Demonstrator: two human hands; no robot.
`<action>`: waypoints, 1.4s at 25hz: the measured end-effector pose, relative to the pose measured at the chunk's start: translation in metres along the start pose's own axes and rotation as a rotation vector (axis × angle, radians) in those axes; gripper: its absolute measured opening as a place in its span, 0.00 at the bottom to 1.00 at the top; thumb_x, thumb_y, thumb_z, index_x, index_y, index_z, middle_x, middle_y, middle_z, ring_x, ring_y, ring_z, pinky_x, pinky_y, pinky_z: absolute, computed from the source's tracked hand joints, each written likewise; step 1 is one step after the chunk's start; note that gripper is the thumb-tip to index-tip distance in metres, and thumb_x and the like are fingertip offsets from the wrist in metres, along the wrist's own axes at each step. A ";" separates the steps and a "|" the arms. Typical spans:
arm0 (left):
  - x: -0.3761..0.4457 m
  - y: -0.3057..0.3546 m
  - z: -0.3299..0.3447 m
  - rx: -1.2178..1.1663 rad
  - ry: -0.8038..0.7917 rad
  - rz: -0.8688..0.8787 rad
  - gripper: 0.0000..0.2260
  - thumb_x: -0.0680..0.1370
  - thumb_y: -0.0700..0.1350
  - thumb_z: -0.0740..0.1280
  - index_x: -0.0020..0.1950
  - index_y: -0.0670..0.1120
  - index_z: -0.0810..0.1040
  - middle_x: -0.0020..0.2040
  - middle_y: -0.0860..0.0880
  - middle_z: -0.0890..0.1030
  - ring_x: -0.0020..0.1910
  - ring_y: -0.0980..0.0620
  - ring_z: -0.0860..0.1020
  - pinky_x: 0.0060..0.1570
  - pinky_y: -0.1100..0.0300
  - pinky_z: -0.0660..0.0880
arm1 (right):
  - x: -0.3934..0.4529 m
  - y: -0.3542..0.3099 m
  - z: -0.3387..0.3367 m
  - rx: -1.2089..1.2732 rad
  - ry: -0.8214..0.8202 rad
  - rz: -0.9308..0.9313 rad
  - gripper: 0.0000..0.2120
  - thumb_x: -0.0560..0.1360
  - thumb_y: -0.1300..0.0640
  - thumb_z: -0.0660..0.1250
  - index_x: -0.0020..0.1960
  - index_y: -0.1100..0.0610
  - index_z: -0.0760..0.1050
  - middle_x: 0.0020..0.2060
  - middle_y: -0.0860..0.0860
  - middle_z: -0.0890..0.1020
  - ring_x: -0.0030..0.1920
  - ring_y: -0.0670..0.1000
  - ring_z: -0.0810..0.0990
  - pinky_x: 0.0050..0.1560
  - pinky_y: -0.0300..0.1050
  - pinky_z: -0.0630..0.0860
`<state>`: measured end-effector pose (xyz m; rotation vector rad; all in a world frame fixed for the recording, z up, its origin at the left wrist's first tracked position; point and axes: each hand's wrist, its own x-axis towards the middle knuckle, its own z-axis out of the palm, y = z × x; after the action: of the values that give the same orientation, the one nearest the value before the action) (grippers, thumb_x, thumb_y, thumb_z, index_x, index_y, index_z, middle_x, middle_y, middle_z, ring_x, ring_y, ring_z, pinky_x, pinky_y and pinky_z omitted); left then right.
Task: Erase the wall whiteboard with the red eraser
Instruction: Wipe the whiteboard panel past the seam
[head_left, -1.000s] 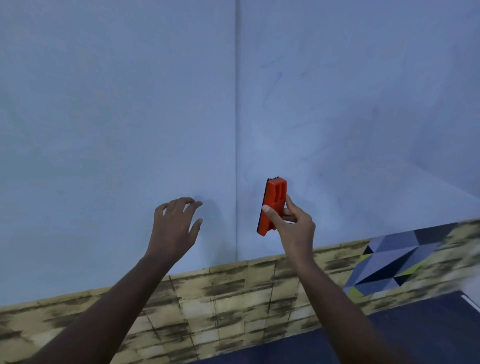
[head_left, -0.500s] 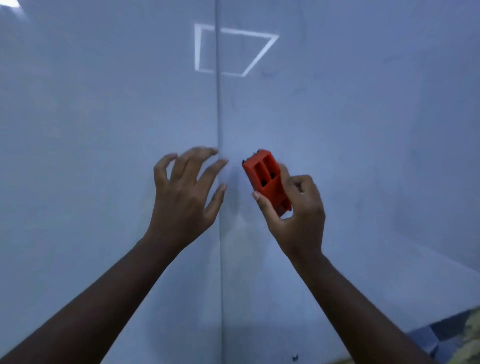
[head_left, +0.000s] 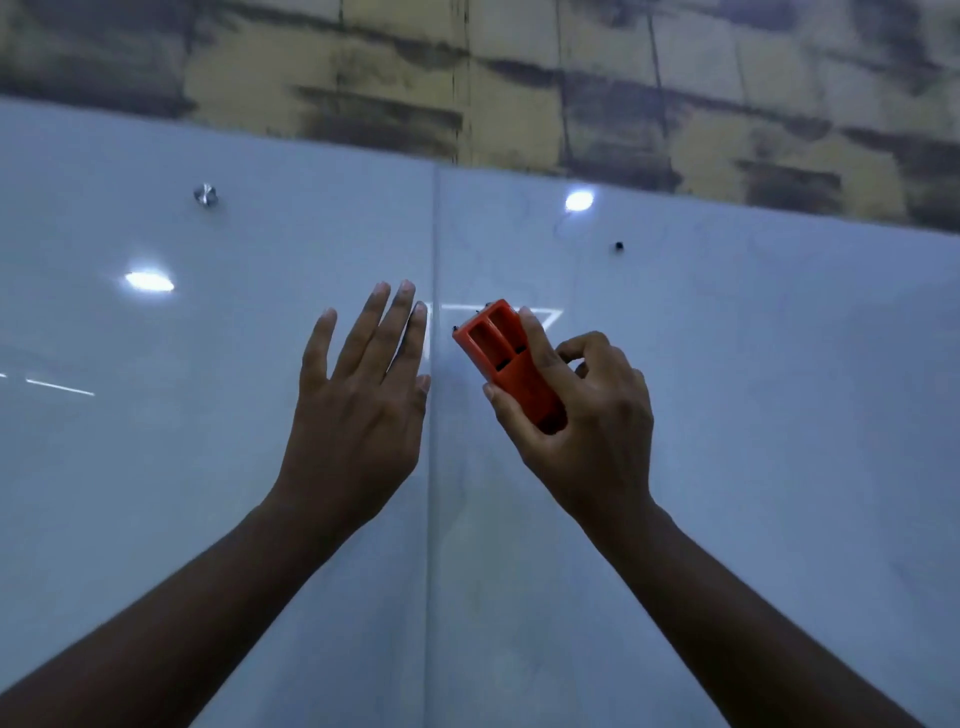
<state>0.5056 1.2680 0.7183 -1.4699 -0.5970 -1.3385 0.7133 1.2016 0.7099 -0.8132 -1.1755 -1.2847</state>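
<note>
The wall whiteboard (head_left: 753, 415) fills most of the view, two pale glossy panels meeting at a vertical seam in the middle. My right hand (head_left: 582, 415) grips the red eraser (head_left: 506, 361) just right of that seam, its ribbed back facing me and its top end tilted up and left against the board. My left hand (head_left: 358, 405) is held up just left of the seam with straight, spread fingers, holding nothing. Whether its fingertips touch the board I cannot tell. Faint thin marks show on the right panel above the eraser.
Above the board's top edge runs a yellow-and-dark brick-patterned wall (head_left: 623, 88). A metal fixing (head_left: 206, 195) sits on the upper left panel and a small dark one (head_left: 618, 246) on the right. Bright spots and lines on the board are light reflections.
My view has tilted up from the board's bottom edge to its top edge. Both hands rose along the seam. The left fingers straightened, and the eraser tilted from upright to up-left.
</note>
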 end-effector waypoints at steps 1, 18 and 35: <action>0.011 -0.002 0.001 0.016 0.013 -0.010 0.25 0.88 0.48 0.51 0.83 0.38 0.64 0.84 0.40 0.62 0.84 0.42 0.59 0.80 0.35 0.58 | 0.013 0.003 0.003 0.006 0.018 -0.024 0.32 0.76 0.38 0.71 0.77 0.50 0.72 0.47 0.52 0.76 0.43 0.51 0.73 0.43 0.53 0.75; 0.035 0.001 0.048 0.009 0.034 -0.176 0.25 0.88 0.47 0.49 0.83 0.39 0.64 0.84 0.43 0.64 0.84 0.45 0.61 0.82 0.45 0.56 | 0.116 0.081 0.028 0.005 0.076 -0.038 0.32 0.75 0.37 0.69 0.73 0.54 0.75 0.44 0.54 0.77 0.41 0.51 0.75 0.41 0.45 0.75; 0.032 0.004 0.057 0.013 0.079 -0.181 0.25 0.86 0.44 0.53 0.82 0.39 0.66 0.82 0.41 0.66 0.83 0.43 0.63 0.79 0.37 0.64 | 0.141 0.026 0.087 -0.039 0.178 0.376 0.33 0.76 0.38 0.71 0.74 0.56 0.74 0.47 0.55 0.77 0.46 0.53 0.78 0.46 0.54 0.83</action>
<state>0.5414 1.3092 0.7544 -1.3713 -0.6993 -1.5225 0.7075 1.2489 0.8711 -0.8812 -0.8117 -1.0462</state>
